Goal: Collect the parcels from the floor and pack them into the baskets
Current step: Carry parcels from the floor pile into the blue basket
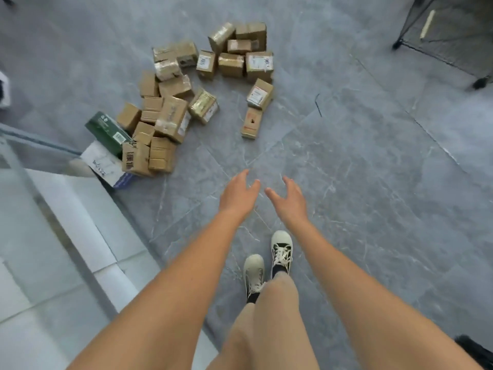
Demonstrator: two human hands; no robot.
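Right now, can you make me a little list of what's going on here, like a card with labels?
Parcels: many brown boxes piled on the grey floor
Odd ones: a green box and a white packet at the pile's left edge
Left hand: open, empty, reaching forward
Right hand: open, empty, reaching forward
Basket: black mesh one on wheels, top right
Packed: none seen

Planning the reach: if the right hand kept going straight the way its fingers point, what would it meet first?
Probably the flat brown parcel, nearest in line ahead of the right hand; only bare floor lies between. Depth is uncertain from one view.
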